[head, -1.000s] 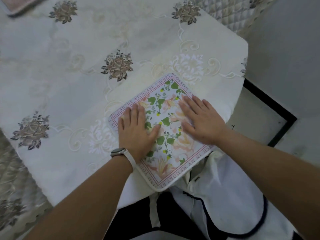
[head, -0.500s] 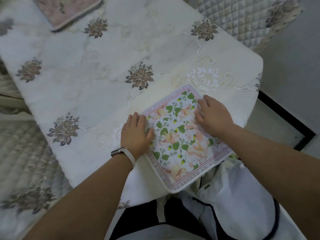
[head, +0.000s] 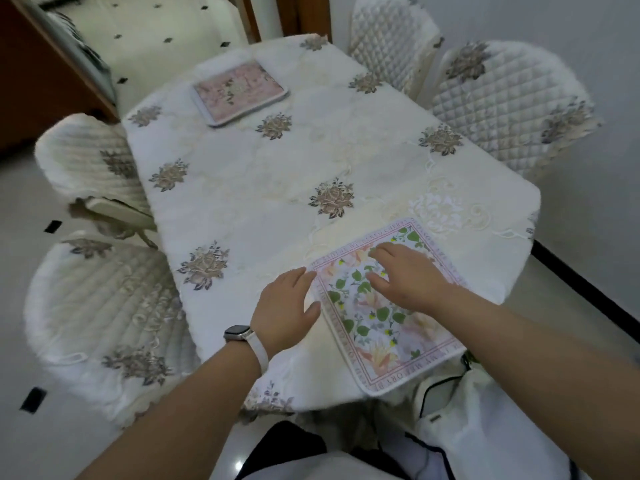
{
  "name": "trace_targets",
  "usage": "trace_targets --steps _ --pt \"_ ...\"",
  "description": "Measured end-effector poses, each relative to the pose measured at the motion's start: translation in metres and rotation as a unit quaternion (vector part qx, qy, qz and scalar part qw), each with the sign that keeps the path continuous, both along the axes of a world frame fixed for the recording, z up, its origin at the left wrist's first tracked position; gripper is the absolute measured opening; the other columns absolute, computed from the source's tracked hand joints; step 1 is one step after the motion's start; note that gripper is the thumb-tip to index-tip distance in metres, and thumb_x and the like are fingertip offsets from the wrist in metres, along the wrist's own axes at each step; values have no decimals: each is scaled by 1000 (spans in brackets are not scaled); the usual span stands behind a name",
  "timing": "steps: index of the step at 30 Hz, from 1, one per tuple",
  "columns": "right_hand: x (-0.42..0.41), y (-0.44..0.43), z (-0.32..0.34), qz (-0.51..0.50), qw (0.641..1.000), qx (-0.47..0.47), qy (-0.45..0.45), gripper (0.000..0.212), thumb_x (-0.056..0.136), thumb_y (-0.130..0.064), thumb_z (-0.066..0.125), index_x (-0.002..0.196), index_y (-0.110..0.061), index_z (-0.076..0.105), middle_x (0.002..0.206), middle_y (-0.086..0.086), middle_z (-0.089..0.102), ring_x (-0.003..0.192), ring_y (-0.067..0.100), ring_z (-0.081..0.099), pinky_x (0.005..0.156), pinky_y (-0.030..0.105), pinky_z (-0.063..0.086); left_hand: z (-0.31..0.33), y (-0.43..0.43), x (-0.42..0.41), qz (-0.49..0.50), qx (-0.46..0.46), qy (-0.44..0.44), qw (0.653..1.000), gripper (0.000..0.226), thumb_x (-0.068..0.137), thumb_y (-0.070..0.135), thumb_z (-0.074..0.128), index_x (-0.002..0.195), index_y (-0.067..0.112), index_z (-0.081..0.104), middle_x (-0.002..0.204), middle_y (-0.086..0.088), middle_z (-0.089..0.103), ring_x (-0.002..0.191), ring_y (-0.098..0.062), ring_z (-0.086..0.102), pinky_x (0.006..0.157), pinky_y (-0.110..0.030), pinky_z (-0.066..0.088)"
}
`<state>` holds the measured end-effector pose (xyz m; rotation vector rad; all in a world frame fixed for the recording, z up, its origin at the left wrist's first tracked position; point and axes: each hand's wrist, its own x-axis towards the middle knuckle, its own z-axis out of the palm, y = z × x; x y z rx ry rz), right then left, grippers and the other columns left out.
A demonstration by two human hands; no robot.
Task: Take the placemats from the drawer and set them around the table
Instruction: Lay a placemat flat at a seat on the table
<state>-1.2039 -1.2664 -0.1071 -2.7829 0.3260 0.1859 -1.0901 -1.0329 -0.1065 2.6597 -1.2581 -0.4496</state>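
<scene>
A square placemat (head: 381, 327) with green leaves, peach flowers and a lettered pink border lies at the near right corner of the table (head: 249, 188), its near corner at the table's edge. My left hand (head: 285, 303), a watch on its wrist, lies flat on the tablecloth beside the mat's left edge, fingers straight. My right hand (head: 403, 277) is over the mat's far half with fingers spread and relaxed; whether it touches the mat I cannot tell. A second, pink placemat (head: 240, 91) lies at the far end of the table.
Quilted white chairs stand around the table: two on the left (head: 104, 317) (head: 90, 164) and two at the far right (head: 509, 109) (head: 391, 36). A wall with a dark skirting (head: 588, 289) runs along the right. A doorway and wooden frame lie beyond the far end.
My left hand has slid off the mat onto the cloth at its left edge. My right hand has drawn toward the mat's far half. My view has lifted, showing the whole table.
</scene>
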Motion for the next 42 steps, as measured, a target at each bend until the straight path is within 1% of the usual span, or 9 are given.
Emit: trace_targets --steps 9,13,17,20,24,27,31,34,42 --pt "48 80 33 116 991 -46 -48 59 94 -51 37 137 -12 53 140 12 51 126 32 49 98 43 44 33 92 22 65 32 -91 993 64 88 55 36 141 21 48 149 -5 45 137 -26 40 110 -44 32" --pt "71 119 46 150 986 -59 -41 63 91 -54 31 130 -13 59 134 14 57 117 35 54 89 43 47 46 139 35 93 31 -110 989 69 86 59 29 137 20 53 144 -5 51 133 -28 44 107 -47 35" --pt "100 173 56 188 979 -72 -42 61 89 -54 34 125 -14 62 129 14 60 110 36 58 84 44 50 61 199 51 132 0 -131 983 59 85 54 36 128 22 60 134 -2 58 123 -27 53 100 -47 41" --pt "124 225 68 207 975 -72 -43 62 88 -55 33 127 -17 62 130 12 60 112 35 57 87 43 49 69 254 64 154 -18 -139 978 53 87 52 37 124 23 61 132 -3 59 122 -27 53 100 -46 40" --pt "156 306 81 217 972 -82 -42 63 87 -57 29 129 -21 60 132 10 58 117 32 54 96 42 46 78 337 85 192 -31 -137 971 57 87 54 35 132 26 57 140 -2 54 130 -25 47 105 -45 36" --pt "185 369 81 223 969 -95 -53 55 88 -53 37 123 -20 62 124 11 60 108 34 57 90 43 48 79 401 105 214 -56 -144 964 57 87 55 35 130 25 59 138 -3 55 128 -24 47 104 -46 37" --pt "218 452 79 239 964 -100 -55 51 95 -52 42 136 -23 52 137 6 51 122 28 48 98 40 42 72 484 131 233 -33 -138 962 62 86 56 31 131 24 59 139 -6 55 130 -27 47 105 -47 36" --pt "237 508 83 234 967 -84 -53 53 96 -52 43 141 -25 47 144 4 47 129 25 44 102 40 40 69 536 139 243 -31 -137 960 60 85 55 34 126 22 63 134 -8 59 124 -29 52 102 -47 38" --pt "288 590 96 258 961 -73 -70 55 95 -53 44 142 -25 46 140 1 49 127 24 45 103 38 40 74 621 166 292 -48 -138 945 60 85 54 34 127 21 61 133 -6 59 125 -28 52 103 -44 37"
